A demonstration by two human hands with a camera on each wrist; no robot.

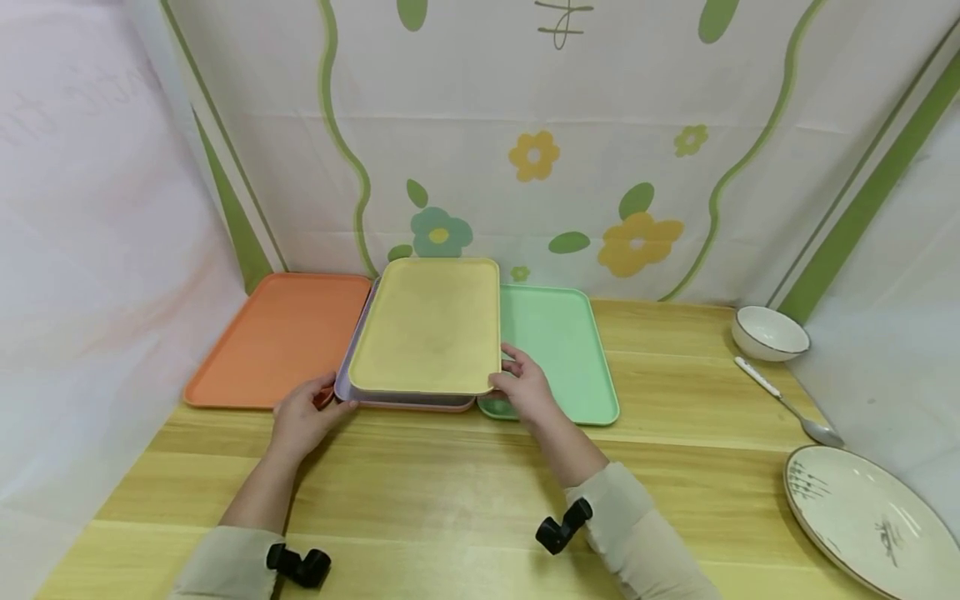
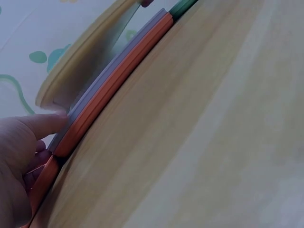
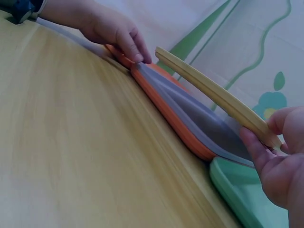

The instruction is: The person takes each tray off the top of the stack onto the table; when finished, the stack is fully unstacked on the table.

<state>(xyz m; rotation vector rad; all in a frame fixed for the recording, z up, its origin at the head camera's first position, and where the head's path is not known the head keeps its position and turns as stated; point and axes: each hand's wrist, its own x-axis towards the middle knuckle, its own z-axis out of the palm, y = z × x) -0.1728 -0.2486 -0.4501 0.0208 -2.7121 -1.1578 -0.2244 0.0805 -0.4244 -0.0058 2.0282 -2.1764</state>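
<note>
My right hand (image 1: 527,390) pinches a yellow tray (image 1: 427,325) at its near right corner, thumb on top and fingers beneath. The yellow tray is raised and tilted over a purple tray (image 3: 204,111), whose inside shows in the right wrist view. Under the purple tray lies an orange tray (image 2: 102,99), stacked rim on rim. At the near left corner of this stack, my left hand (image 1: 302,421) grips the purple tray, its thumb against the rim and its other fingers partly hidden behind the corner.
Left of the stack, another orange tray (image 1: 292,333) lies flat against it. A green tray (image 1: 558,354) adjoins on the right. Toward the right edge of the wooden table (image 1: 450,500) are a white bowl (image 1: 771,332), a spoon (image 1: 780,398) and an oval plate (image 1: 862,521). Printed cloth walls (image 1: 465,100) surround the table.
</note>
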